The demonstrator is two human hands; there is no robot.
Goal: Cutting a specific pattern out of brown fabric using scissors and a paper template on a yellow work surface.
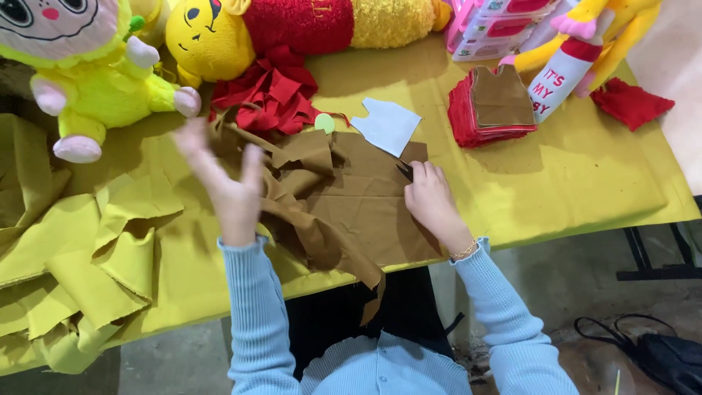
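Two blue sleeves [256, 322] reach out: left hand [227, 179] open over brown cloth [358, 212], right hand [431, 197] gripping dark scissors [404, 171], pink boxes [497, 25] behind.

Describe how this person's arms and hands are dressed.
Both arms wear long, ribbed, light-blue knit sleeves with snug cuffs at the wrists. The left hand is bare and motion-blurred, with no jewellery visible. The right hand is bare too, with a thin gold-coloured bracelet at the wrist. No gloves.
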